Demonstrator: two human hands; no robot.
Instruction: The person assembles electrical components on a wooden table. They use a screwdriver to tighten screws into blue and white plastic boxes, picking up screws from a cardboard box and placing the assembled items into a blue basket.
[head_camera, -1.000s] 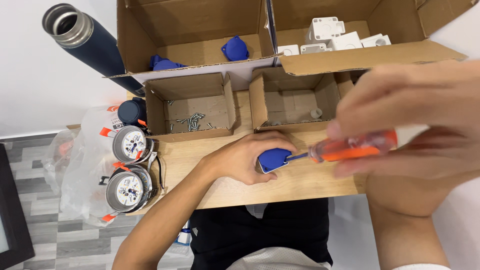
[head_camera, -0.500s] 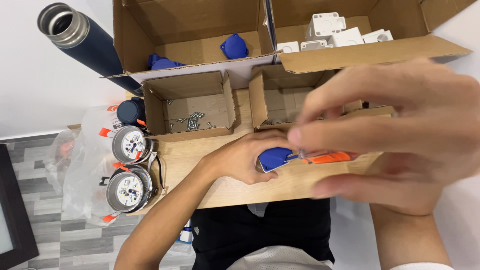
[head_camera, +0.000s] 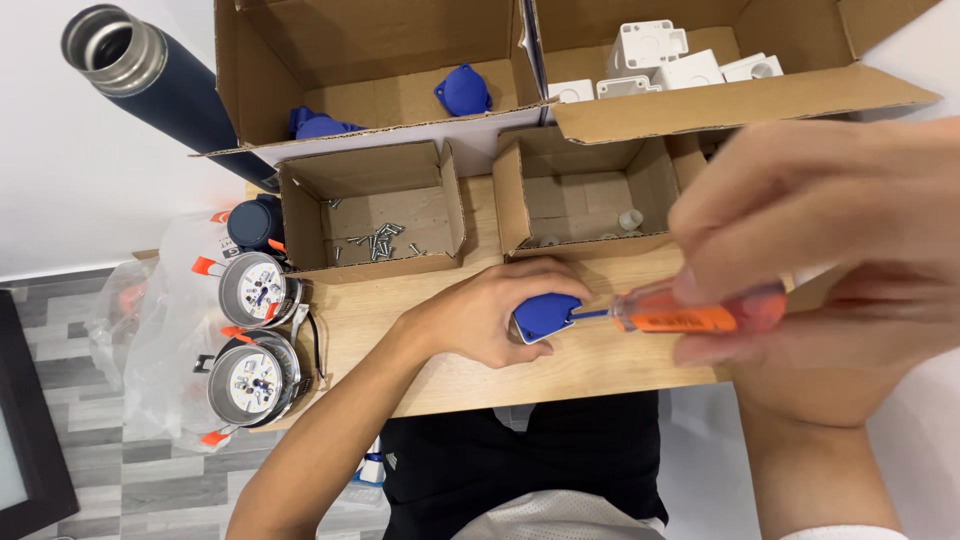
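My left hand (head_camera: 490, 312) presses a small blue plastic part (head_camera: 545, 314) down on the wooden tabletop (head_camera: 500, 375), fingers curled around it. My right hand (head_camera: 840, 250), large and close to the camera, grips an orange-handled screwdriver (head_camera: 690, 312) held level. Its metal tip touches the right side of the blue part.
A small cardboard box of screws (head_camera: 372, 212) and another small box (head_camera: 585, 195) stand behind the hands. Larger boxes hold blue parts (head_camera: 462, 90) and white parts (head_camera: 650, 50). Two round silver fittings (head_camera: 255, 335) lie on a plastic bag at left, near a dark flask (head_camera: 150, 75).
My right hand shifted its fingers around the screwdriver handle, covering it and then showing it again. My left hand and the blue part stayed in place.
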